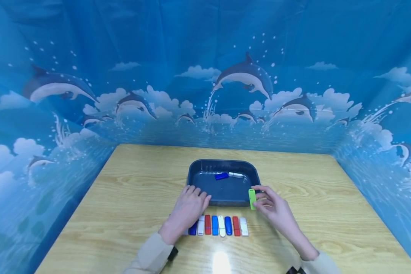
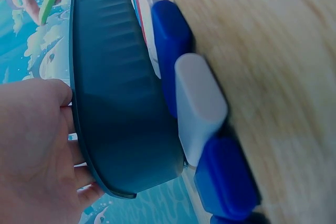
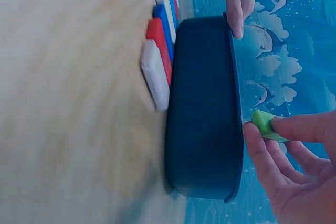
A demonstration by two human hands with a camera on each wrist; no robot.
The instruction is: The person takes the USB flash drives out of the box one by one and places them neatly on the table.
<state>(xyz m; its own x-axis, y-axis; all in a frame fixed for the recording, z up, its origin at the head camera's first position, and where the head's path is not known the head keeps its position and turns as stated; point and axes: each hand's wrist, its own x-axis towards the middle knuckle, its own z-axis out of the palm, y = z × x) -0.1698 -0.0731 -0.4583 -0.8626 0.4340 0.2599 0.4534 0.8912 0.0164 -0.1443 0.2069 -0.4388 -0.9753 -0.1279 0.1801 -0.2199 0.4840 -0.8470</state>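
My right hand [image 1: 273, 207] pinches a lime-green USB stick [image 1: 252, 199] between thumb and fingertips, holding it upright over the right front corner of a dark blue plastic tray [image 1: 222, 203]. In the right wrist view the green stick sits beside the tray's rim. My left hand [image 1: 190, 201] rests at the tray's left front rim with its fingers reaching over the edge; the left wrist view shows its fingertips partly hidden behind the rim. Inside the tray lie a blue stick [image 1: 221, 176] and a white-and-silver stick [image 1: 235, 175], end to end.
In front of the tray, several USB sticks stand side by side in a row, among them a red one [image 1: 236, 226], a white one [image 1: 244, 227] and a blue one [image 1: 228, 225]. The left forearm covers the row's left end. A dolphin-print curtain [image 1: 178, 91] encloses the wooden table [image 1: 140, 175].
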